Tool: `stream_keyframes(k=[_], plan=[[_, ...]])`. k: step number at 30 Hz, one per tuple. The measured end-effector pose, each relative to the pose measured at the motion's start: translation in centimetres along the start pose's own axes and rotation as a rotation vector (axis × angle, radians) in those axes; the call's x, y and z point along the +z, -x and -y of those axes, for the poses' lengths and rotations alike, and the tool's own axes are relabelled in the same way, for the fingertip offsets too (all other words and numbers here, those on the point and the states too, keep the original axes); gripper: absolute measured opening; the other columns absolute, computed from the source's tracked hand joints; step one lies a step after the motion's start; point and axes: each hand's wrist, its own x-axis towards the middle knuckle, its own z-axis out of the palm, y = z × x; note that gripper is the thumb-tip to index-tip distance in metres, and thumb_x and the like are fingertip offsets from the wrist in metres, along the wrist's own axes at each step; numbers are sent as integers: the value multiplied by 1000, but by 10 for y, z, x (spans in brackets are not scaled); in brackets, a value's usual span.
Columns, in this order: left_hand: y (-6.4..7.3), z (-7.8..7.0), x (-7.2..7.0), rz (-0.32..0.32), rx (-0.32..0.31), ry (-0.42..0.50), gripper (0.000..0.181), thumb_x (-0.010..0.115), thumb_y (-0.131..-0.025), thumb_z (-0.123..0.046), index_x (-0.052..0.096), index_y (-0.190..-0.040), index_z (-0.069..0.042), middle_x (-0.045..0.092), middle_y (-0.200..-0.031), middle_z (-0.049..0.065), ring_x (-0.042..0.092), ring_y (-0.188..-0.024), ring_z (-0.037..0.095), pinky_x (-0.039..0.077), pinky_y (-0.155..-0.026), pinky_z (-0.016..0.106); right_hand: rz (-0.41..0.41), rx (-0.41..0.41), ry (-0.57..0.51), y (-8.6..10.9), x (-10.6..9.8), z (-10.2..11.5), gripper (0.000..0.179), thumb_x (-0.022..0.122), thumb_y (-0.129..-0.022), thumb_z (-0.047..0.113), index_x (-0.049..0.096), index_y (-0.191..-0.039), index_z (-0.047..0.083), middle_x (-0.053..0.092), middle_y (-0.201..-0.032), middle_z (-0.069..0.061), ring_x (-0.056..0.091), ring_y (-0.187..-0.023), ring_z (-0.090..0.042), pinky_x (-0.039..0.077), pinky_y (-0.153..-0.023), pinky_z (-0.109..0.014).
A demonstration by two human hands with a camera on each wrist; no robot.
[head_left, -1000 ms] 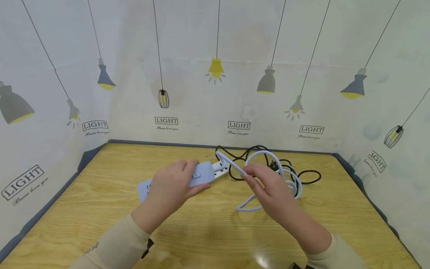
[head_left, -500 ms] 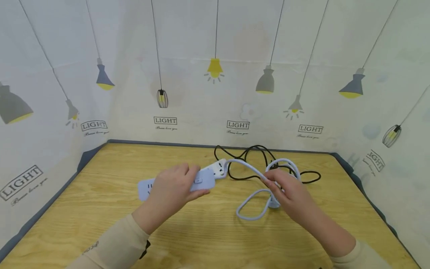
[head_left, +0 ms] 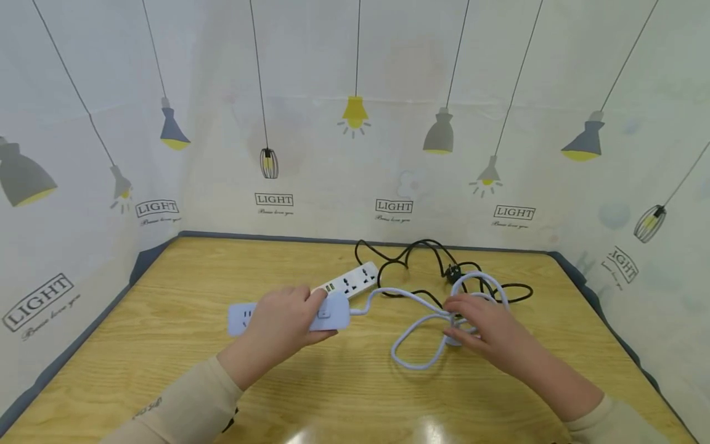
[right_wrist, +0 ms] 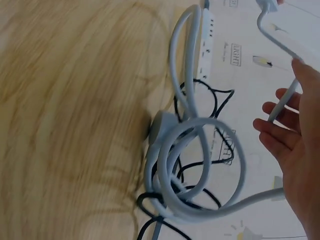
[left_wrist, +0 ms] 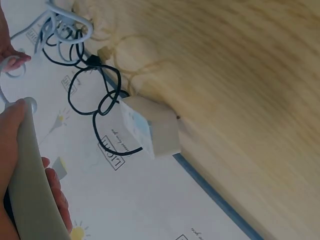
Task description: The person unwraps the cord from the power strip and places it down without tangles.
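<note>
My left hand (head_left: 277, 322) grips a light-blue power strip (head_left: 334, 313) from above, with sockets showing at its left end and a switch near the right. In the left wrist view, fingers wrap around the power strip (left_wrist: 37, 190) and the thumb lies along it. A light-blue cord (head_left: 420, 366) leads from its right end to my right hand (head_left: 488, 324). Seen from the right wrist, the cord (right_wrist: 283, 101) passes beneath the thumb and across the loosely curled fingers. Loose loops of it lie below and beyond that hand, with a round light-blue plug (head_left: 453, 341) partly hidden.
Behind the light-blue strip lies a white power strip (head_left: 359, 279) on the wooden table (head_left: 194, 265). Its black cord (head_left: 413, 245) tangles near the back edge, with a black plug (head_left: 453, 273) among the loops. A lamp-patterned cloth (head_left: 310, 123) encloses the table's back and sides.
My right hand has moved right and down along the light-blue cord, drawing its stretch lower. The light-blue strip has come down slightly, uncovering more of the white strip.
</note>
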Motion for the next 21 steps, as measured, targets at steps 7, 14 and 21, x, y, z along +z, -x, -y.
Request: stream_keyframes(k=[7,14,21], plan=[[9,1,8,85,23,11,58,76,-75,-58,61,-100,-8,54,-75,2,47,-57,13,38,-43,26,141,-32,29,12,8,-17,65,87,-70,36,60,-122,6,58,-124,-9,59,-109,-29,51,-85,-47],[16,-2,20,201,18,49,56,75,-77,-57,58,-99,-8,49,-74,0,45,-56,13,38,-45,28,215,-99,122,16,13,-29,74,89,-67,37,57,-127,6,57,-125,-6,55,-113,-30,45,-93,-50],[21,-5,33,287,10,94,54,76,-77,-53,54,-96,-8,49,-74,0,47,-57,13,41,-46,29,263,-124,223,17,17,-32,72,92,-63,26,59,-124,5,60,-120,-6,56,-114,-28,35,-104,-52]])
